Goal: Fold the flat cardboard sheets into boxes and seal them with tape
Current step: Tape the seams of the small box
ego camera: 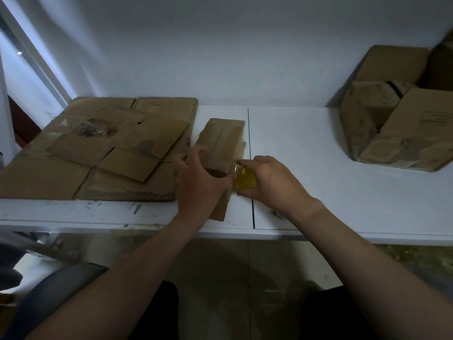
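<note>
The small cardboard box (224,138) lies on the white table (318,192) near the middle of its front edge, just left of the seam that divides the tabletop. Its long side runs from front to back.

The left hand (198,177) grips the near end of this box. The fingers curl over its left side, and the thumb reaches across the top toward the right edge.

The right hand (272,180) is just beside it on the right, wrapped around a yellowish roll of tape (245,179) with the fingers bent over the roll. The roll sits against the box's right side, close to the left thumb. A clear strip seems to run from the roll onto the box, but blur makes this hard to confirm.

A stack of flat cardboard sheets (98,148) covers the left part of the table, right up against the box. Several folded boxes (397,119) are piled toward the far right corner, well apart from both hands.
</note>
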Tool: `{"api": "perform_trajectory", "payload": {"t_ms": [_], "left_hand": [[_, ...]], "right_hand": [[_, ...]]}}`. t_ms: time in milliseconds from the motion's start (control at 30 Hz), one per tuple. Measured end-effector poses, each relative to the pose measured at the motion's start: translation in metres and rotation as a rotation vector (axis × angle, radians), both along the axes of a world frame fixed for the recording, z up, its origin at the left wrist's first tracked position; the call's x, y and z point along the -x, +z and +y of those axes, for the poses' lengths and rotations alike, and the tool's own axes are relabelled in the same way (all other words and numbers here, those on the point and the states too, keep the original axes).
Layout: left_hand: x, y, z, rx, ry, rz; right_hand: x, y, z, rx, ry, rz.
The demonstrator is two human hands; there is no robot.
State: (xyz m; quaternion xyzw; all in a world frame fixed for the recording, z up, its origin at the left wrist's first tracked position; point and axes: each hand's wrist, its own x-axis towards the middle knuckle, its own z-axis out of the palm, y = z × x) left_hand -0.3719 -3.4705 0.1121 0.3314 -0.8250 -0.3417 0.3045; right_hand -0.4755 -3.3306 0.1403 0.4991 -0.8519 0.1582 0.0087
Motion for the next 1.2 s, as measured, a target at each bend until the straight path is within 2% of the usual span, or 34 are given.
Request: {"api": "perform_trajectory", "payload": {"t_ms": [100, 200, 333, 400, 533, 600, 733, 933, 1067, 1200], "left_hand": [[-0.006, 0.029, -0.01, -0.07, -0.092, 0.083], [-0.013, 0.064, -0.023, -0.104, -0.147, 0.062], [-0.029, 0.115, -0.027, 0.029, -0.262, -0.017], [-0.039, 0.142, -0.021, 0.094, -0.43, -0.115], [-0.057, 0.178, -0.008, 0.156, -0.677, -0.277], [-0.064, 0.186, -0.006, 0.155, -0.731, -0.299], [-0.077, 0.189, -0.006, 0.071, -0.775, -0.256], [-0.09, 0.179, -0.003, -0.097, -0.702, -0.207], [-0.104, 0.179, -0.003, 0.042, -0.401, -0.124], [-0.116, 0.165, 0.005, 0.011, -0.373, -0.318]], "right_hand": [[-0.006, 0.019, 0.007, 0.181, 0.007, -0.139], [-0.015, 0.045, 0.016, 0.249, -0.03, -0.174], [-0.024, 0.088, 0.025, 0.399, 0.011, -0.192], [-0.027, 0.112, 0.027, 0.356, 0.068, -0.221], [-0.039, 0.146, 0.028, 0.124, 0.198, -0.343], [-0.045, 0.152, 0.031, 0.11, 0.245, -0.418], [-0.058, 0.162, 0.036, 0.126, 0.259, -0.412], [-0.063, 0.16, 0.034, 0.152, 0.217, -0.373], [-0.059, 0.151, 0.035, 0.248, 0.081, -0.276], [-0.051, 0.129, 0.026, 0.388, -0.066, -0.147]]}}
